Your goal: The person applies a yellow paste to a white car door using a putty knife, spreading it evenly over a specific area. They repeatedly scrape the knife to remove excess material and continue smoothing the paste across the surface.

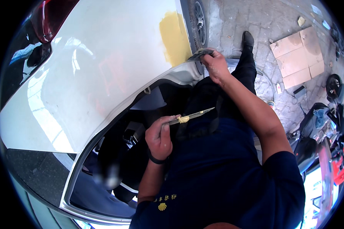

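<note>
My left hand [159, 139] is closed round a thin flat plate [195, 115], seen nearly edge-on. A lump of yellow putty [183, 119] clings to it, with smaller smears toward its tip. My right hand [216, 68] pinches a dark, flat putty spreader [199, 54]. The spreader's edge lies at the lower corner of a yellow putty patch [174, 37] on the white car panel [114, 34]; whether it touches the surface cannot be made out.
Below the panel is the car's open doorway [103, 152], its dark interior partly visible. A wheel [200, 23] stands beyond the panel's edge. Flattened cardboard [297, 57] lies on the paved floor at right, with a motorbike [313, 126] nearer me. A red tail light [51, 17] is at upper left.
</note>
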Demonstrator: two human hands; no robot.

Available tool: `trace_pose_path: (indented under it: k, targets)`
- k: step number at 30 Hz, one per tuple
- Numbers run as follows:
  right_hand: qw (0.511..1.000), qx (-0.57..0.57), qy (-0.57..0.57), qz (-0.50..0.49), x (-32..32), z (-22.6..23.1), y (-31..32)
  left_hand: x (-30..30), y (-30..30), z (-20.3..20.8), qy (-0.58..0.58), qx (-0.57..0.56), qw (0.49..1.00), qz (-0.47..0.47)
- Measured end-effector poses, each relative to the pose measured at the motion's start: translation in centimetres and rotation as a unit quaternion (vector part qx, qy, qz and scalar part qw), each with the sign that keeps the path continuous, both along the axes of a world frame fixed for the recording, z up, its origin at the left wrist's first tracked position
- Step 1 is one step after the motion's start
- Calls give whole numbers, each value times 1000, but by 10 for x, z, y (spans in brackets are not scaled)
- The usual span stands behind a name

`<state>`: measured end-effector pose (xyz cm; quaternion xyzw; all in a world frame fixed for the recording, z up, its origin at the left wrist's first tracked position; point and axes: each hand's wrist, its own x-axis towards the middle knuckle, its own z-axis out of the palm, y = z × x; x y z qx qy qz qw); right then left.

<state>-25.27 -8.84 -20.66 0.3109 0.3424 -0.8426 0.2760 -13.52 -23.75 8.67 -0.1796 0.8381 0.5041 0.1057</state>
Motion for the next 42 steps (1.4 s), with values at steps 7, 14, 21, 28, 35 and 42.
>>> trace_pose_path:
  k: [7, 14, 21, 28, 35, 42]
  targets:
    - [987, -32, 120, 101, 1, 111, 2, 5, -6, -4, -15, -52, 995, 79]
    - [862, -101, 432, 244, -2, 175, 77, 11, -17, -6, 17, -60, 990, 128]
    - [728, 168, 493, 447, -82, 131, 87, 7, -22, -2, 78, 77, 975, 195]
    - [755, 441, 463, 142, -151, 42, 5, 17, -12, -4, 24, 81, 982, 172]
    - [773, 404, 476, 114, -153, 52, -35, 15, -12, -9, 2, 77, 985, 156]
    - [716, 348, 579, 178, -107, 92, -23, 2, -13, -19, -1, 92, 984, 151]
